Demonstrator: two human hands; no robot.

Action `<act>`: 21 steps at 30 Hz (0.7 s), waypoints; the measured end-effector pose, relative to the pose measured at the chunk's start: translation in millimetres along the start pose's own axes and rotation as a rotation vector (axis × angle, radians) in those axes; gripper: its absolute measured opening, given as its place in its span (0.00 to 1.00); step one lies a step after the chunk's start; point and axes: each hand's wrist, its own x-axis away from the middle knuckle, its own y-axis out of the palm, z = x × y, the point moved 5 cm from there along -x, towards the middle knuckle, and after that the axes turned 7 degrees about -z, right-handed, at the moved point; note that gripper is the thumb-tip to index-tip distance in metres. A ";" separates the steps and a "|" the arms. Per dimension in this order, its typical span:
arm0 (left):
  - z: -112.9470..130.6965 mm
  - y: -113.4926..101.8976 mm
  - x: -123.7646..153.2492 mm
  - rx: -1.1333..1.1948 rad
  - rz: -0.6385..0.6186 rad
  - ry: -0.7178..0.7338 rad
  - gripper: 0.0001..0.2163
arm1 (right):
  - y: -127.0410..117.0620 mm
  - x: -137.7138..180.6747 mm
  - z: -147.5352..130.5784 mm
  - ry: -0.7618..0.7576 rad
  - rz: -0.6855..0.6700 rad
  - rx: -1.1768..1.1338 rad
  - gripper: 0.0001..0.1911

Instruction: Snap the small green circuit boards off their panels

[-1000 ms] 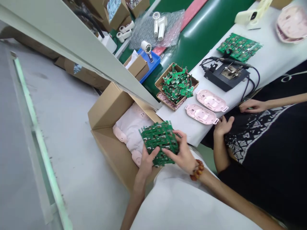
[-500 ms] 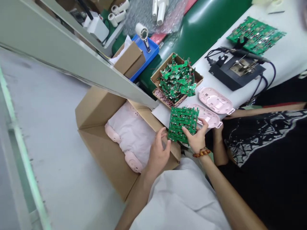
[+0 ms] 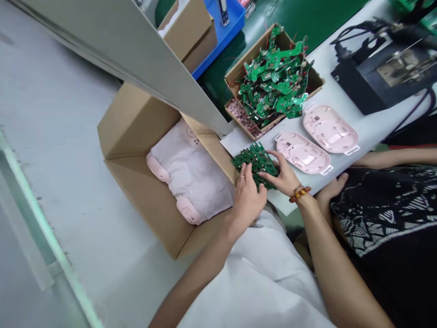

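A green circuit board panel (image 3: pixel 254 157), made up of several joined narrow boards, is tilted at the bench edge. My right hand (image 3: pixel 285 176), with a beaded bracelet at the wrist, grips its right side with the thumb on the face. The fingertips of my left hand (image 3: pixel 248 193) rest on the panel's near edge; part of their grip is hidden. Just behind the panel, a cardboard box (image 3: pixel 239 68) is heaped with loose green circuit boards (image 3: pixel 273 86) with thin red wires. Two pink plastic shells (image 3: pixel 303 152) lie open side up to the right.
A large carton (image 3: pixel 136 191) at the left holds a white sheet (image 3: pixel 196 175) and pink shells (image 3: pixel 187 210). A grey post (image 3: pixel 164 59) slants above it. A black device (image 3: pixel 372 77) with cables stands on the bench at the right, and a co-worker's arm (image 3: pixel 392 159) reaches in there.
The view has shifted closer to the bench. My left hand has moved from beside the panel onto its near edge, and the panel has tipped and turned in my right hand.
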 end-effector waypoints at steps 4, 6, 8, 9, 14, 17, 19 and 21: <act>-1.1 11.5 -6.3 -0.120 -0.048 -0.039 0.32 | -4.8 -17.0 10.9 -0.024 0.019 0.139 0.41; -1.7 16.1 -7.5 -0.199 -0.076 -0.043 0.31 | -4.4 -17.0 11.7 -0.040 0.063 0.261 0.39; -1.9 20.3 -8.5 -0.271 -0.096 -0.031 0.30 | -1.1 -12.2 8.7 -0.040 0.110 0.347 0.38; -1.6 22.0 -8.9 -0.301 -0.099 -0.019 0.30 | 1.1 -8.5 5.8 -0.033 0.140 0.371 0.37; -1.6 26.5 -10.6 -0.401 -0.113 0.010 0.32 | 13.2 17.2 -12.7 0.019 0.368 0.438 0.33; -1.3 23.9 -9.4 -0.402 -0.090 0.044 0.28 | 24.9 26.5 -14.5 0.034 0.443 0.467 0.27; 0.9 20.1 -7.1 -0.420 -0.050 0.098 0.25 | 28.4 25.0 -10.4 0.031 0.425 0.472 0.27; 2.8 16.7 -4.2 -0.477 -0.031 0.129 0.24 | 21.3 16.0 -5.1 0.014 0.346 0.457 0.25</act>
